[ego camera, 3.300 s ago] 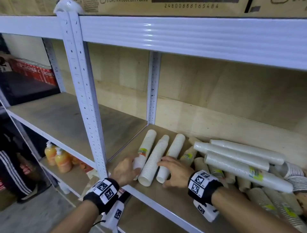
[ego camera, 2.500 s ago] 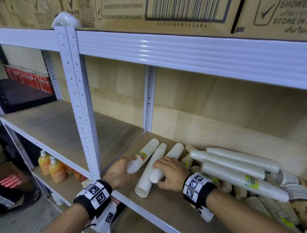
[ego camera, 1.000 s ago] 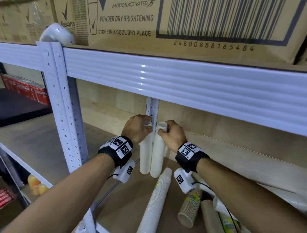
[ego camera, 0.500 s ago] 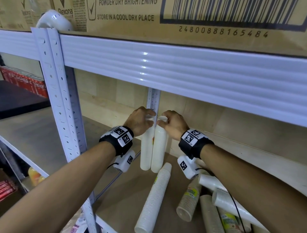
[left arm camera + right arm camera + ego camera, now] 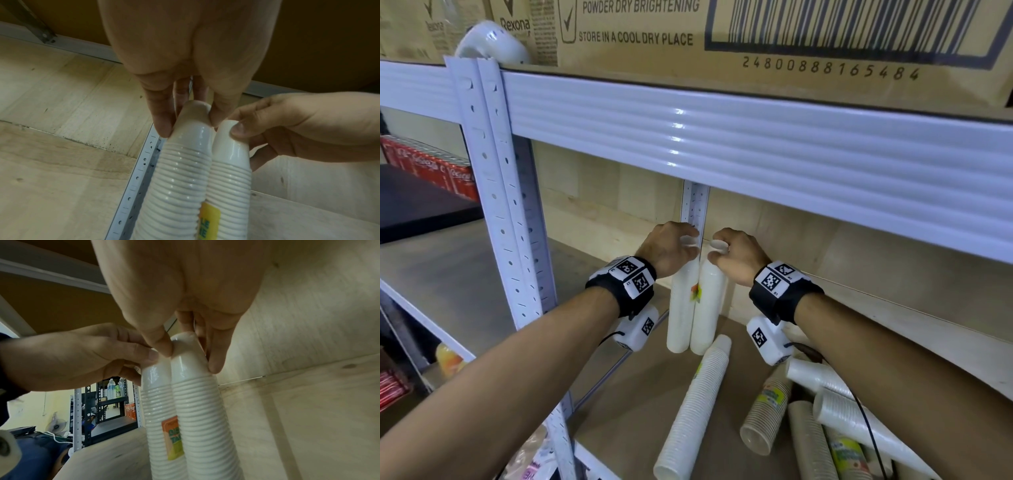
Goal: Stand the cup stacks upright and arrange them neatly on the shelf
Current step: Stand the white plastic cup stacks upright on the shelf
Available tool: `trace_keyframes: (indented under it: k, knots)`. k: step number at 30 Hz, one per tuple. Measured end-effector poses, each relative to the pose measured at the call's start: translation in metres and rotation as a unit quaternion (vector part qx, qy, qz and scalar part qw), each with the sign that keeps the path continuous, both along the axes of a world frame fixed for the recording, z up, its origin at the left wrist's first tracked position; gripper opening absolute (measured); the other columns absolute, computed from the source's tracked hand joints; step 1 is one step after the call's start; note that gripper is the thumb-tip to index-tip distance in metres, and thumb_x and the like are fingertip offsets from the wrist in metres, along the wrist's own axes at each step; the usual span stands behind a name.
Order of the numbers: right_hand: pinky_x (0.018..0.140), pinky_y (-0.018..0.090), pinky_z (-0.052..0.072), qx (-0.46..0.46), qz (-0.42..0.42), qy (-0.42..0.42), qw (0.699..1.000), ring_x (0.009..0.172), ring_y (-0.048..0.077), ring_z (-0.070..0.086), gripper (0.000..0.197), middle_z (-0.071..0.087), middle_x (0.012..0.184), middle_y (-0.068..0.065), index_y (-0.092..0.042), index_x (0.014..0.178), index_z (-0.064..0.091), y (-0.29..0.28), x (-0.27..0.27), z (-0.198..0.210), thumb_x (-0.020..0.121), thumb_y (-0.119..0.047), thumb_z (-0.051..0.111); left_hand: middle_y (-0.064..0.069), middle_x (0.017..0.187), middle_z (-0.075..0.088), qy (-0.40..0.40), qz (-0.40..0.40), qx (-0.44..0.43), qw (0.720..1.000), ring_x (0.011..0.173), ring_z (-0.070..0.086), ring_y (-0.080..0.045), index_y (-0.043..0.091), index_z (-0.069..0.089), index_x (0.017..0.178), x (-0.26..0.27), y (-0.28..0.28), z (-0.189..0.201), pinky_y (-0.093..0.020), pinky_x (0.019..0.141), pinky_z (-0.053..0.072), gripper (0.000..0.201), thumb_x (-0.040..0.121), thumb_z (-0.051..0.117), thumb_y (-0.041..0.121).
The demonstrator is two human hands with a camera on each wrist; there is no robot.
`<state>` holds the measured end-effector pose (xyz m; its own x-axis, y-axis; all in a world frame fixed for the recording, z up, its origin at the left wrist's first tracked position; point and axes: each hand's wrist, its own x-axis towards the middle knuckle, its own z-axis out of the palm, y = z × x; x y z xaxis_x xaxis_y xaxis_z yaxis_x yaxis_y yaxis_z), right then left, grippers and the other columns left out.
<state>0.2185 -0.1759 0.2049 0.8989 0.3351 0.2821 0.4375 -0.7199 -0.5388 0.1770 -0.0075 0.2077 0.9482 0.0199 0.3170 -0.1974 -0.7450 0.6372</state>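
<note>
Two white cup stacks stand upright side by side on the shelf board (image 5: 633, 411), close to the rear post (image 5: 695, 209). My left hand (image 5: 688, 243) pinches the top of the left stack (image 5: 678, 315). My right hand (image 5: 717, 250) pinches the top of the right stack (image 5: 709, 315). In the left wrist view my fingertips (image 5: 164, 128) clamp the left stack (image 5: 180, 170), beside the right stack (image 5: 230, 175). The right wrist view shows my fingertips (image 5: 213, 366) on the right stack (image 5: 201, 410), with an orange-yellow label (image 5: 172, 439) between the stacks.
A long white stack (image 5: 695, 404) lies on the board in front of the upright pair. Brown and white stacks (image 5: 767, 418) lie piled at the right. A white shelf beam (image 5: 722, 144) runs low overhead, with cardboard boxes (image 5: 756, 34) on it. The front post (image 5: 496, 205) stands at the left.
Both hands picked two lying stacks off the shelf front and stood them upright at the back. Over the last half second hands and stacks have hardly moved.
</note>
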Motion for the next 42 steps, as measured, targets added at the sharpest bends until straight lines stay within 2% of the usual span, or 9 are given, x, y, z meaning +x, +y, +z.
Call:
trace_keyframes:
  k: [7,15,20,23,26,32,37,40,42]
  knots:
    - [0.079,0.026,0.044,0.016,-0.025,0.007,1.000,0.106,0.019,0.059,0.047,0.063,0.119,-0.003,-0.014,0.122,0.059,0.000,-0.006,0.001,0.084,-0.038,0.070,-0.003,0.120,0.066,0.003,0.051,0.008,0.999,0.105,0.061,-0.020,0.018,0.062,0.122,0.003,0.000,0.002,-0.024,0.078,0.043,0.047,0.083,0.071,0.043]
    - [0.078,0.024,0.040,0.014,-0.009,0.019,1.000,0.111,0.021,0.059,0.037,0.062,0.125,0.001,-0.017,0.122,0.059,0.001,-0.008,0.002,0.086,-0.024,0.065,0.001,0.113,0.067,-0.004,0.030,-0.004,1.000,0.105,0.060,-0.020,0.018,0.067,0.117,0.002,-0.002,0.001,-0.023,0.079,0.042,0.033,0.085,0.066,0.025]
    - [0.081,0.027,0.046,0.022,-0.045,0.011,0.999,0.109,0.023,0.060,0.054,0.061,0.127,0.003,-0.014,0.129,0.054,0.003,-0.010,-0.001,0.084,-0.039,0.070,-0.002,0.115,0.064,0.016,0.055,-0.020,0.998,0.101,0.060,-0.020,0.015,0.061,0.123,0.004,-0.003,0.002,-0.024,0.077,0.046,0.048,0.084,0.072,0.042]
    - [0.073,0.026,0.044,0.018,-0.048,-0.005,0.999,0.096,0.020,0.060,0.042,0.064,0.119,0.003,-0.013,0.118,0.059,0.005,-0.010,-0.003,0.085,-0.038,0.068,-0.004,0.105,0.066,0.010,0.052,0.015,0.999,0.093,0.060,-0.021,0.011,0.067,0.107,0.004,-0.004,0.003,-0.024,0.065,0.046,0.032,0.087,0.067,0.036]
    - [0.078,0.025,0.043,0.029,-0.040,0.006,0.999,0.106,0.021,0.060,0.035,0.063,0.125,0.002,-0.015,0.119,0.058,0.005,-0.012,-0.004,0.087,-0.029,0.065,-0.009,0.100,0.067,0.010,0.036,0.035,0.999,0.097,0.060,-0.028,0.006,0.068,0.098,0.001,-0.006,0.005,-0.034,0.076,0.050,0.025,0.087,0.061,0.027]
    - [0.084,0.028,0.050,0.057,-0.068,0.011,0.996,0.110,0.023,0.062,0.057,0.063,0.125,0.002,-0.015,0.130,0.054,0.003,-0.013,-0.005,0.082,-0.041,0.070,-0.001,0.106,0.061,0.035,0.069,-0.023,0.997,0.096,0.058,-0.019,0.017,0.062,0.120,0.006,-0.003,0.002,-0.026,0.075,0.045,0.051,0.080,0.073,0.047]
    - [0.081,0.028,0.050,0.057,-0.047,0.016,0.997,0.104,0.021,0.062,0.043,0.064,0.118,0.002,-0.014,0.122,0.059,0.002,-0.016,-0.006,0.085,-0.033,0.068,-0.004,0.093,0.067,-0.004,0.046,0.026,0.999,0.090,0.061,-0.024,0.010,0.068,0.094,0.004,-0.004,0.000,-0.025,0.061,0.043,0.025,0.085,0.065,0.033]
    - [0.079,0.026,0.047,0.058,-0.036,0.017,0.998,0.105,0.020,0.061,0.041,0.064,0.120,0.002,-0.016,0.122,0.059,0.001,-0.018,-0.006,0.084,-0.029,0.066,-0.003,0.099,0.068,-0.003,0.049,0.015,0.999,0.094,0.060,-0.023,0.012,0.068,0.101,0.004,-0.005,-0.002,-0.024,0.063,0.043,0.025,0.085,0.063,0.030]
    - [0.082,0.028,0.050,0.067,-0.040,0.021,0.997,0.105,0.020,0.061,0.043,0.064,0.121,0.001,-0.016,0.122,0.058,0.002,-0.018,-0.006,0.083,-0.033,0.068,-0.001,0.108,0.065,0.015,0.069,-0.019,0.997,0.098,0.060,-0.021,0.017,0.064,0.116,0.005,-0.004,-0.003,-0.025,0.073,0.045,0.042,0.082,0.069,0.040]
